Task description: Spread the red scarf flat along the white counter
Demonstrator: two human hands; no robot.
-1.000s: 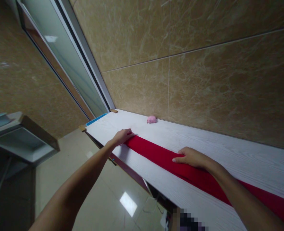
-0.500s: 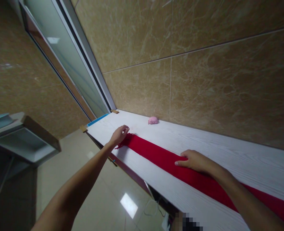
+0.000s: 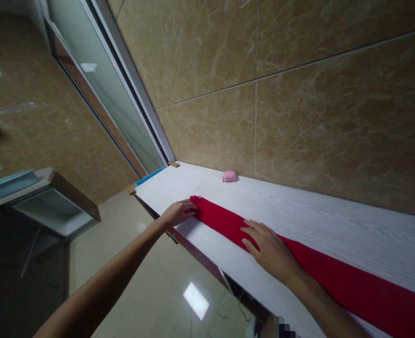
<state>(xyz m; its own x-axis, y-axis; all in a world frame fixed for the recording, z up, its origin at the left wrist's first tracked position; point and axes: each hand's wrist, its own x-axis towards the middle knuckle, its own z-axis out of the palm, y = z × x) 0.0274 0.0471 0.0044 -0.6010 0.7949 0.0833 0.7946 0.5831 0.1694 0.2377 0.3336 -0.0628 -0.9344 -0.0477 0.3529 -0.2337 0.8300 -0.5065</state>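
Note:
A long red scarf (image 3: pixel 224 224) with a fringed far end lies stretched along the white tabletop (image 3: pixel 281 206) and runs out of view at the lower right. At its fringed end, my left hand (image 3: pixel 179 212) has its fingers curled over the near edge, closed on the cloth. My right hand (image 3: pixel 265 246) rests on the scarf farther along, fingers spread and palm down. Part of the scarf is hidden under the right hand and forearm.
A small pink toy (image 3: pixel 230 176) sits near the tiled wall (image 3: pixel 316 131). At the table's far end are a blue tray edge (image 3: pixel 150 176) and small wooden blocks (image 3: pixel 130 189). A side counter (image 3: pixel 57 195) stands on the left. Cables lie below the table.
My right hand has slid left along the scarf, and its fingers have spread. My left hand has come down toward the scarf's near edge. The view has shifted slightly.

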